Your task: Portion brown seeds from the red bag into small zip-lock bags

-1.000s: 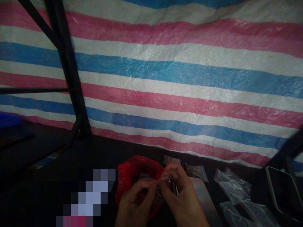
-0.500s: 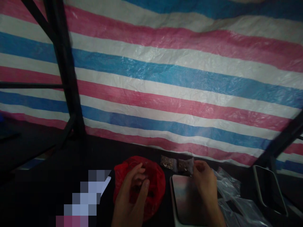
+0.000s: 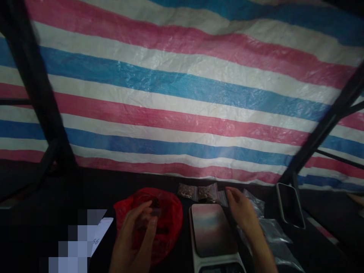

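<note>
My left hand [image 3: 133,237] hovers over a crumpled red plastic bag [image 3: 167,220] on the dark table, fingers loosely spread and nothing clearly in them. My right hand [image 3: 241,210] is right of a small digital scale [image 3: 213,231] with a shiny flat pan. Its fingers are relaxed and apart, close to a small packet [image 3: 222,197]. Two small clear packets of brown bits [image 3: 187,190] [image 3: 207,192] lie in a row just behind the scale.
Empty clear plastic bags [image 3: 273,231] lie right of my right hand. A dark phone-like slab [image 3: 290,204] leans at the right. A red, white and blue striped tarp [image 3: 182,98] hangs behind, with black poles [image 3: 36,94] left and right. White paper [image 3: 101,229] sits at lower left.
My hands held a small bag together over the red bag, then parted. The right hand went to the packets behind the scale and has drawn back slightly. The view swung right.
</note>
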Motion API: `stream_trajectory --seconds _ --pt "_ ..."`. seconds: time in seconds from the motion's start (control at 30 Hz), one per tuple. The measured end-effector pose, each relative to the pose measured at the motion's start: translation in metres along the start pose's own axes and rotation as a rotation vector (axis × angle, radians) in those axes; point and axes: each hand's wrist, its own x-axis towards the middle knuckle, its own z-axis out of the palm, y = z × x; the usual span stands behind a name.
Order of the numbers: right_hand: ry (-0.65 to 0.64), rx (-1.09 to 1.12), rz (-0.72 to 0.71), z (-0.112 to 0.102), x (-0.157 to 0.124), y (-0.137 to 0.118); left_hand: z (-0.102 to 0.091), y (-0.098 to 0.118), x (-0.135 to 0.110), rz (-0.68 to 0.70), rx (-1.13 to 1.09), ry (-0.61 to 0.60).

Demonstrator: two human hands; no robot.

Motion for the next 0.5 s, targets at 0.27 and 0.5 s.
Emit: stream_trajectory --seconds 0.27,0.5 --pt "-0.131 -0.101 0.067 -0.063 -0.042 0.058 0.007 0.006 -0.006 0.134 0.067 0.009" --pt "-0.191 -0.005 0.013 -0.058 -0.04 0.006 0.025 0.02 -0.031 0.272 -0.02 -0.089"
